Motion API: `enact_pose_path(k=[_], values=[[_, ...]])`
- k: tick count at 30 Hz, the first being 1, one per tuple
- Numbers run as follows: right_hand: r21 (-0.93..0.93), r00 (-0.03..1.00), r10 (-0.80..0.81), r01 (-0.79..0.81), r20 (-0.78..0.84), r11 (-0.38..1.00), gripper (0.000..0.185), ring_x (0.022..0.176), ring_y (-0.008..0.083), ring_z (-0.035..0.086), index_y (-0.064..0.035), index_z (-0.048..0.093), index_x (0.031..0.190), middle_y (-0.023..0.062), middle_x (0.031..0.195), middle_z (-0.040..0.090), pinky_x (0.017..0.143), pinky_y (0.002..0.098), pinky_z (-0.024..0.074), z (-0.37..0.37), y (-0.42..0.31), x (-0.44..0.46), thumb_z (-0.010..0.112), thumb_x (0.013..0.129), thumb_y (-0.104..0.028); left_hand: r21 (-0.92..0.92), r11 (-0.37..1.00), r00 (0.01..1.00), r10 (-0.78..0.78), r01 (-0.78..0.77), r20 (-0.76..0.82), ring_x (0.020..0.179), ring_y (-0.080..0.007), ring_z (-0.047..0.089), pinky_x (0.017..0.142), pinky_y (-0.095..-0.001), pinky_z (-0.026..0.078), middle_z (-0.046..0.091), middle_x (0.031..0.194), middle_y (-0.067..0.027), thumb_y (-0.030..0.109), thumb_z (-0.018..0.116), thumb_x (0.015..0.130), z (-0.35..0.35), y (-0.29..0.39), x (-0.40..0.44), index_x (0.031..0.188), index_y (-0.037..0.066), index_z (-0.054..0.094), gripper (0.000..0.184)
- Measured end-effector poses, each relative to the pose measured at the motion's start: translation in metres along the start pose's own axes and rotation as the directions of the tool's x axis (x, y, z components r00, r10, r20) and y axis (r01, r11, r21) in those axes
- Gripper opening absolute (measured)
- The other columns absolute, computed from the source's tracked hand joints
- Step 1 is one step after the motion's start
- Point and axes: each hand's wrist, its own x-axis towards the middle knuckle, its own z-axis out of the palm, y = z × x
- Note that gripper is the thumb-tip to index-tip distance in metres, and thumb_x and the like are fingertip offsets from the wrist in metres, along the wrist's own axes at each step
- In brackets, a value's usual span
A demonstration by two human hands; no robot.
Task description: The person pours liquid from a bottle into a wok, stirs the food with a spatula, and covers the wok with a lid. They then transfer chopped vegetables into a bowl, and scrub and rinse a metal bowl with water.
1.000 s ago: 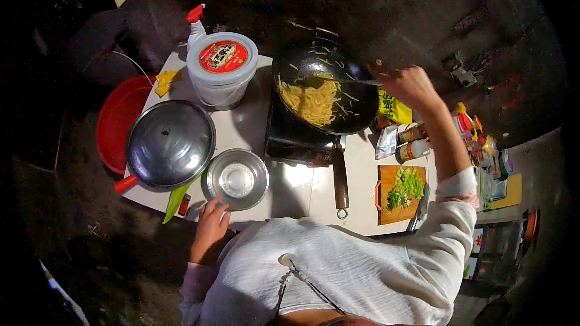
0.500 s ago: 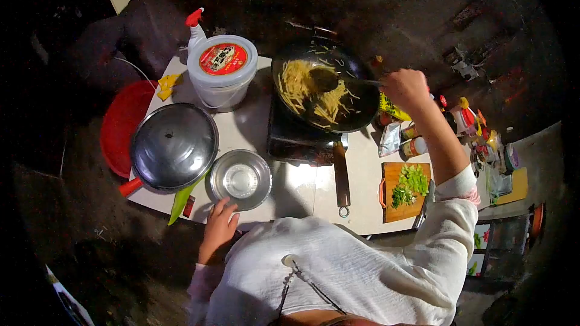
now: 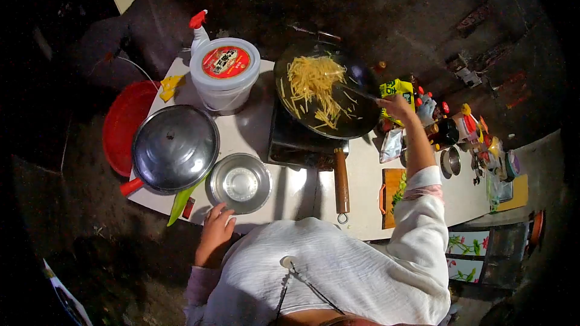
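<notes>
My right hand (image 3: 396, 108) is closed around the handle of a spatula (image 3: 359, 92), whose head is buried in pale yellow shredded strips (image 3: 311, 81). These strips, like cut potato, are heaped in a dark wok (image 3: 362, 118) on a black stove (image 3: 290, 150). The wok's wooden handle (image 3: 341, 178) points toward me. My left hand (image 3: 216, 232) is at the table's front edge, fingers loosely apart, holding nothing. Just beyond its fingertips stands a shiny metal bowl (image 3: 240, 182) with nothing visible in it.
A lidded pan (image 3: 175, 148) with a red handle sits at left, near a white bucket (image 3: 226, 90) and a spray bottle (image 3: 199, 36). At right, my forearm partly covers a cutting board (image 3: 391, 214) with chopped greens. Bottles and jars (image 3: 447, 130) crowd beyond it.
My right hand has moved left and slightly nearer me with the spatula. The strips are now gathered higher around the spatula head. My left hand has barely shifted.
</notes>
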Motion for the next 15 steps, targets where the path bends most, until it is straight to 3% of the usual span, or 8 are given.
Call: enact_pose_path(k=[2, 3, 5, 6, 8, 9, 12, 15], values=[[0.016, 0.973, -0.219, 0.220, -0.071, 0.975, 0.033, 0.051, 0.0189, 0.054, -0.0008, 0.063, 0.079, 0.0121, 0.059, 0.057, 0.049, 0.0321, 0.0402, 0.011, 0.001, 0.011, 0.062, 0.076, -0.034, 0.016, 1.000, 1.000, 0.007, -0.007, 0.007, 0.106, -0.0345, 0.044, 0.088, -0.0398, 0.038, 0.046, 0.117, -0.0167, 0.018, 0.059, 0.076, -0.001, 0.003, 0.003, 0.098, 0.004, 0.058, 0.026], [0.020, 0.973, -0.219, 0.221, -0.070, 0.975, 0.033, 0.051, 0.0189, 0.054, -0.0008, 0.063, 0.079, 0.0121, 0.059, 0.057, 0.049, 0.0321, 0.0402, 0.010, 0.003, 0.014, 0.062, 0.076, -0.034, 0.011, 1.000, 1.000, 0.014, -0.014, -0.010, 0.104, -0.0343, 0.045, 0.087, -0.0404, 0.038, 0.047, 0.115, -0.0167, 0.017, 0.059, 0.075, -0.001, 0.004, 0.003, 0.097, 0.004, 0.058, 0.026], [-0.151, 0.921, -0.377, 0.361, -0.096, 0.920, 0.032, 0.053, 0.0206, 0.055, -0.0033, 0.064, 0.076, 0.0124, 0.058, 0.057, 0.050, 0.0332, 0.0413, -0.001, -0.007, 0.006, 0.062, 0.075, -0.035, 0.004, 1.000, 1.000, 0.018, -0.018, -0.026, 0.103, -0.0342, 0.046, 0.086, -0.0410, 0.038, 0.048, 0.114, -0.0168, 0.016, 0.059, 0.074, -0.002, 0.001, 0.004, 0.097, 0.004, 0.059, 0.026], [-0.151, 0.923, -0.374, 0.359, -0.092, 0.921, 0.032, 0.053, 0.0206, 0.055, -0.0033, 0.064, 0.076, 0.0124, 0.058, 0.057, 0.050, 0.0332, 0.0413, -0.008, -0.015, -0.003, 0.062, 0.075, -0.035, -0.002, 0.999, 0.999, 0.036, -0.036, -0.031, 0.103, -0.0343, 0.046, 0.086, -0.0411, 0.038, 0.048, 0.114, -0.0169, 0.016, 0.059, 0.074, -0.001, -0.001, 0.003, 0.097, 0.004, 0.059, 0.026], [-0.390, 0.892, -0.439, 0.368, -0.109, 0.844, 0.032, 0.057, 0.0263, 0.058, -0.0058, 0.064, 0.078, 0.0131, 0.062, 0.059, 0.052, 0.0354, 0.0430, -0.029, -0.051, -0.039, 0.062, 0.074, -0.038, -0.013, 0.999, 0.998, 0.051, -0.051, -0.030, 0.102, -0.0343, 0.046, 0.086, -0.0413, 0.038, 0.048, 0.114, -0.0169, 0.016, 0.059, 0.074, 0.002, -0.004, 0.001, 0.097, 0.004, 0.059, 0.026], [-0.485, 0.909, -0.394, 0.287, -0.134, 0.826, 0.030, 0.063, 0.0311, 0.058, -0.0096, 0.065, 0.079, 0.0128, 0.067, 0.060, 0.056, 0.0374, 0.0453, -0.037, -0.067, -0.054, 0.062, 0.072, -0.038, -0.013, 0.999, 0.999, 0.038, -0.038, -0.020, 0.102, -0.0344, 0.046, 0.086, -0.0413, 0.037, 0.048, 0.114, -0.0169, 0.016, 0.058, 0.074, 0.003, -0.005, 0.001, 0.097, 0.004, 0.059, 0.026], [-0.543, 0.840, -0.517, 0.360, -0.165, 0.759, 0.027, 0.066, 0.0322, 0.058, -0.0107, 0.065, 0.077, 0.0128, 0.068, 0.060, 0.058, 0.0391, 0.0465, -0.051, -0.089, -0.088, 0.062, 0.071, -0.037, -0.018, 1.000, 1.000, 0.020, -0.020, 0.002, 0.103, -0.0347, 0.046, 0.086, -0.0414, 0.037, 0.048, 0.113, -0.0169, 0.016, 0.058, 0.075, 0.002, -0.005, 0.002, 0.097, 0.003, 0.058, 0.026], [-0.590, 0.868, -0.478, 0.317, -0.135, 0.742, 0.024, 0.067, 0.0308, 0.059, -0.0125, 0.064, 0.077, 0.0124, 0.068, 0.060, 0.059, 0.0394, 0.0470, -0.062, -0.112, -0.115, 0.061, 0.071, -0.036, -0.023, 1.000, 1.000, 0.013, -0.012, 0.015, 0.103, -0.0347, 0.046, 0.087, -0.0407, 0.037, 0.047, 0.115, -0.0171, 0.016, 0.058, 0.075, 0.000, -0.003, 0.005, 0.097, 0.003, 0.058, 0.026]])
